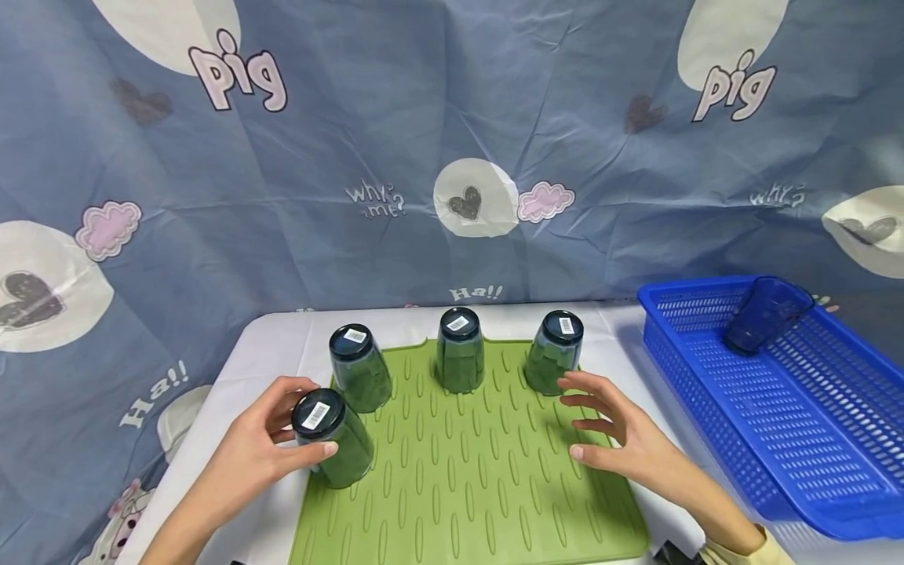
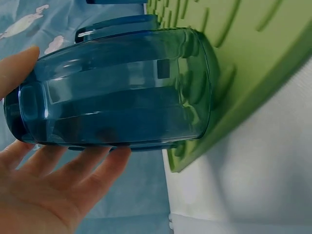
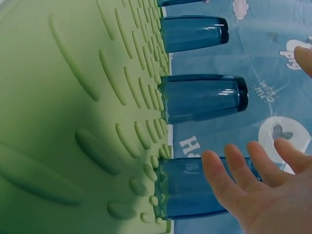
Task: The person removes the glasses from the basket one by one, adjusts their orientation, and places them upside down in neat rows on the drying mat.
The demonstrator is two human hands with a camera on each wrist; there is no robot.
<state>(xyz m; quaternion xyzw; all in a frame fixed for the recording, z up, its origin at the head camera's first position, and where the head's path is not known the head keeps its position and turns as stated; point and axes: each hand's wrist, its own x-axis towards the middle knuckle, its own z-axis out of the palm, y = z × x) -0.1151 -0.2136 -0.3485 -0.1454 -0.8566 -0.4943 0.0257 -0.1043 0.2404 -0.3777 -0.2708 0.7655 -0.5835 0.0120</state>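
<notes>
My left hand [image 1: 257,447] is around an upside-down blue glass [image 1: 346,451] at the left edge of a green ridged mat [image 1: 466,502]. Its thumb lies on the near side and its fingers on the far side. In the left wrist view, the glass [image 2: 122,92] stands with its rim on the mat. My right hand [image 1: 625,435] is held above the mat's right side, fingers spread and nothing in them. Nearest to it is another inverted glass [image 1: 554,357] at the back right corner.
Two more inverted glasses, one at the back left [image 1: 362,373] and one at the back middle [image 1: 461,353], stand on the mat. A blue plastic basket [image 1: 713,424] on the right has one tilted glass [image 1: 766,314] inside. A printed blue curtain [image 1: 395,118] hangs behind the white table [image 1: 275,345].
</notes>
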